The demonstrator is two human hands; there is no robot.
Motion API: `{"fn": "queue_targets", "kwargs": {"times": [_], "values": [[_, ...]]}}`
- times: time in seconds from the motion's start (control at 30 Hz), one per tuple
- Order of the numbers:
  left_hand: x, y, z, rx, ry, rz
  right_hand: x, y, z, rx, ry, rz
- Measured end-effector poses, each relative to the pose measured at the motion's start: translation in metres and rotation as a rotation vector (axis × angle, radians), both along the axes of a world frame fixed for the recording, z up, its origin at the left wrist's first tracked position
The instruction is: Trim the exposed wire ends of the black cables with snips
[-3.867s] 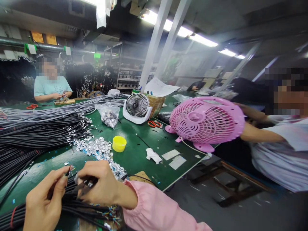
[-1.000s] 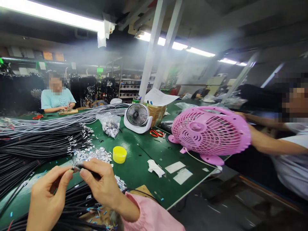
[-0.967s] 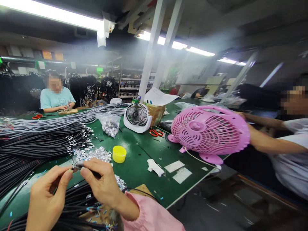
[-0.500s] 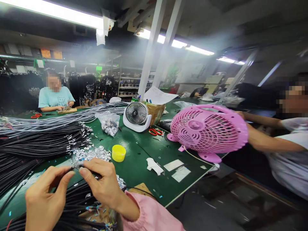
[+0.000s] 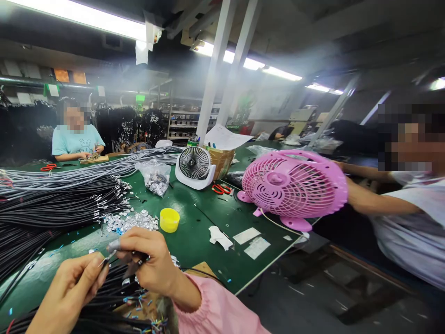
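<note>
My left hand (image 5: 74, 285) pinches the end of a black cable (image 5: 104, 263) at the lower left. My right hand (image 5: 149, 255) is closed just beside it, with grey wrapping on a fingertip and a dark tool, partly hidden, in its palm. Both hands' fingertips nearly meet at the cable end. Beyond them lies a pile of small silvery pieces (image 5: 134, 221), next to a yellow round container (image 5: 169, 220). Black cables with coloured wire ends (image 5: 142, 308) lie beneath my hands.
Bundles of black cables (image 5: 45, 204) and grey cables (image 5: 86, 172) cover the left of the green table (image 5: 194, 246). A small white fan (image 5: 195, 167), red scissors (image 5: 221, 189) and a pink fan (image 5: 292, 188) stand farther off. Two people sit around the table.
My left hand has shifted right and slightly down at the cable end. My right hand has turned, and the dark tool in it shows more. The view has shifted slightly.
</note>
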State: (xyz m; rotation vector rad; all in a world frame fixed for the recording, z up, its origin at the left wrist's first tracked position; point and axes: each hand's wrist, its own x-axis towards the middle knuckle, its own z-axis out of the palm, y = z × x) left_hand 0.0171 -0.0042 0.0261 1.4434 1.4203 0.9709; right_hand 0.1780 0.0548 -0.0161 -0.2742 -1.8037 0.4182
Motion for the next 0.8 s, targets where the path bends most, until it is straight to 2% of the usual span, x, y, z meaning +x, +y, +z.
{"fn": "queue_targets", "kwargs": {"times": [0.13, 0.23, 0.37, 0.43, 0.5, 0.63, 0.73, 0.8], "values": [[-0.001, -0.001, -0.002, -0.035, -0.047, -0.081, 0.000, 0.002, -0.003, 0.063, 0.035, 0.009], [-0.004, -0.001, -0.003, -0.044, -0.081, -0.109, -0.003, 0.002, -0.006, 0.052, -0.012, -0.031], [-0.008, 0.005, -0.018, -0.056, -0.106, -0.097, -0.008, 0.002, -0.016, -0.104, -0.061, -0.156], [-0.009, 0.009, -0.027, -0.046, -0.129, -0.059, -0.010, 0.002, -0.019, -0.179, -0.003, -0.176], [-0.009, 0.010, -0.029, -0.038, -0.145, -0.042, -0.009, 0.001, -0.018, -0.205, 0.030, -0.177], [-0.003, -0.002, -0.012, -0.015, -0.129, 0.033, -0.005, -0.002, -0.011, -0.295, 0.014, -0.034], [0.002, -0.012, 0.002, -0.051, -0.106, 0.075, -0.005, -0.003, -0.014, -0.329, 0.074, 0.017], [0.004, -0.013, 0.003, -0.089, -0.111, 0.072, -0.006, -0.002, -0.019, -0.317, 0.095, 0.038]]}}
